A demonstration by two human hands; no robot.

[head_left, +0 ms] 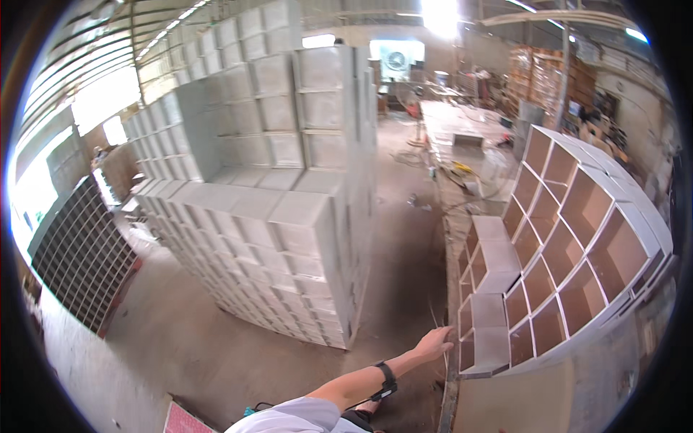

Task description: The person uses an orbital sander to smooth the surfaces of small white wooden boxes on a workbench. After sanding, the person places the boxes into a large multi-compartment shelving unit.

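Observation:
My left hand (434, 344) reaches out to the right from a white sleeve, with a black band (386, 379) around the forearm. The fingers look bent together beside the near left end of a low grey-topped box unit (491, 328). A thin pale strand shows above and below the fingers; whether they grip it is too blurred to tell. Next to this low unit, a tall white-edged compartment rack (570, 252) with brown inner panels leans back to the right. My right hand is out of view.
A large stack of pale grey boxes (289, 224) stands left of the aisle. A dark grid rack (85, 252) is at the far left. A long worktable (462, 119) with clutter stretches back. A red-topped piece (184, 418) lies at the bottom edge.

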